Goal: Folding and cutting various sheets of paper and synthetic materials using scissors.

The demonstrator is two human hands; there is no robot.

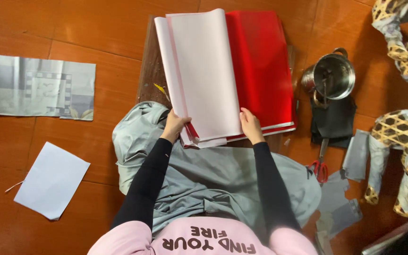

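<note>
A stack of large paper sheets lies on a low wooden board [149,71] in front of me. The top sheets are folded over and show their pale pink-white backs [199,75]; the sheets beneath are bright red [263,66]. My left hand [175,124] grips the near left corner of the folded pale sheets. My right hand [250,123] rests on the near edge of the stack, fingers on the pale sheet beside the red one. Black sleeves cover both arms, over grey trousers [213,174].
A metal pot [332,75] stands right of the board on black cloth [334,120]. Red-handled scissors [320,165] and grey paper scraps [343,198] lie nearby. A woven bamboo frame partly covered in paper [402,127] fills the right edge. Loose white sheet [52,180] and a silvery sheet [34,86] lie left.
</note>
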